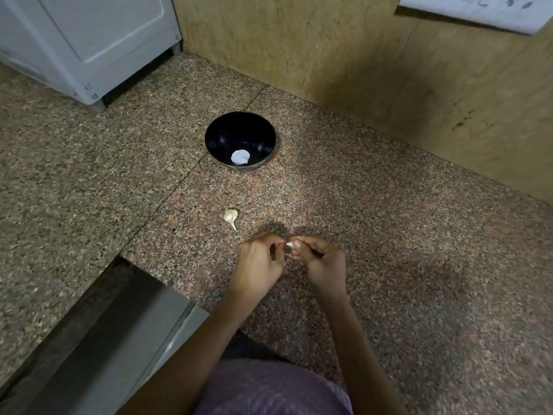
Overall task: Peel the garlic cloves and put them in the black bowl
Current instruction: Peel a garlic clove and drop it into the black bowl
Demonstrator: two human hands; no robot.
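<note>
A black bowl stands on the speckled granite counter with a pale peeled clove at its bottom. An unpeeled garlic clove with a short stem lies on the counter between the bowl and my hands. Just in front of me, my left hand and my right hand meet fingertip to fingertip. Both pinch one small garlic clove between them. Most of that clove is hidden by my fingers.
A white appliance stands at the back left. A tan tiled wall runs behind and to the right of the bowl. A steel sink edge drops away at the front left.
</note>
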